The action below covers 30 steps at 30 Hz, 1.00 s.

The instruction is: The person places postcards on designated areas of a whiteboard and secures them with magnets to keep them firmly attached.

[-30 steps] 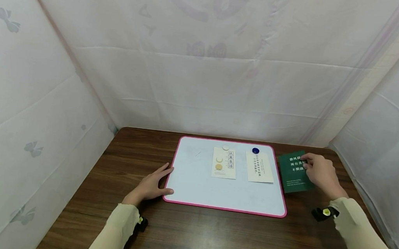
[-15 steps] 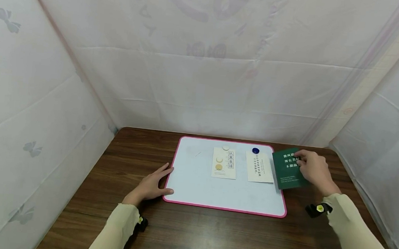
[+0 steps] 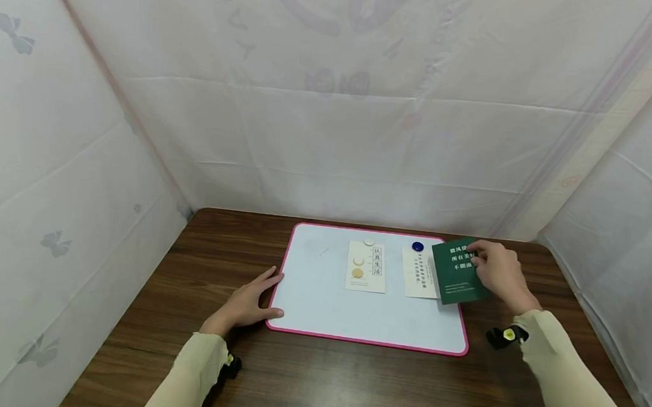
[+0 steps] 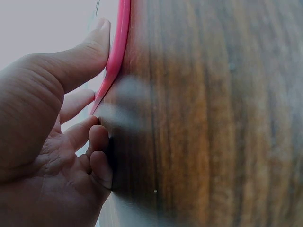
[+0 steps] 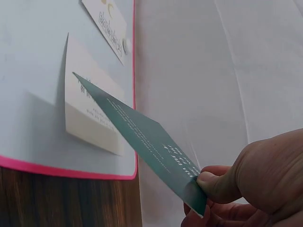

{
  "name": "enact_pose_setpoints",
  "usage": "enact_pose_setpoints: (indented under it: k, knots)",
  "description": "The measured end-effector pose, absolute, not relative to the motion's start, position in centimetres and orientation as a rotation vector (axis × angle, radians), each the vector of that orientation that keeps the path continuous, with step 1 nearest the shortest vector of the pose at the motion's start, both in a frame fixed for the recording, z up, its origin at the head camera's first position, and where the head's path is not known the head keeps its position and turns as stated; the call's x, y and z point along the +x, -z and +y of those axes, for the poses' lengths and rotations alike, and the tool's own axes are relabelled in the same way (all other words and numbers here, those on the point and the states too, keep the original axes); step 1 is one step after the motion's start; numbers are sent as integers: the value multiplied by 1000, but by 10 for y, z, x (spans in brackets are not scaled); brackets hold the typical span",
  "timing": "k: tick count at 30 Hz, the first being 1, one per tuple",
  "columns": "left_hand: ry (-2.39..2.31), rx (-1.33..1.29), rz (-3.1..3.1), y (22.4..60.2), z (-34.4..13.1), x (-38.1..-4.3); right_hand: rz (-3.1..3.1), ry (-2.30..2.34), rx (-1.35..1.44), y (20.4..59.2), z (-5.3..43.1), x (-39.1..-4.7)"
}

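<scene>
A green card (image 3: 457, 272) with white lettering is pinched between thumb and fingers of my right hand (image 3: 499, 271). The right wrist view shows this card (image 5: 147, 137) raised at a tilt over the whiteboard's right side, casting a shadow. My left hand (image 3: 245, 301) rests at the left edge of the pink-rimmed whiteboard (image 3: 318, 305), thumb and fingers spread and touching it. On the board lie a cream card (image 3: 366, 277) under a white magnet (image 3: 369, 242) and a second cream card (image 3: 420, 281) below a blue magnet (image 3: 418, 246), its right part hidden by the green card.
The board lies on a brown wood-grain table (image 3: 346, 390). Pale patterned cloth (image 3: 307, 151) hangs behind the table's far edge, with more cloth at left and right.
My right hand has carried the green card leftward from beside the board to over its right edge, where it overlaps the second cream card. My left hand has stayed still.
</scene>
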<state>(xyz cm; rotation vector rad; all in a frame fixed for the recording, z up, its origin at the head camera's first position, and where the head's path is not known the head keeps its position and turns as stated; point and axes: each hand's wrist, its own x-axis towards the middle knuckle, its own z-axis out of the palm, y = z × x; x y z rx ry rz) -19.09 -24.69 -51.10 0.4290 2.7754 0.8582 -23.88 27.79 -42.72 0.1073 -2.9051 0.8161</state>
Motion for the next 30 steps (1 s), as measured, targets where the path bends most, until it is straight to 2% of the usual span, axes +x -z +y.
enact_pose_setpoints:
  k: [30]
  knots:
    - [-846, 447, 2775, 511, -248, -194, -2909, -900, 160, 421, 227, -256]
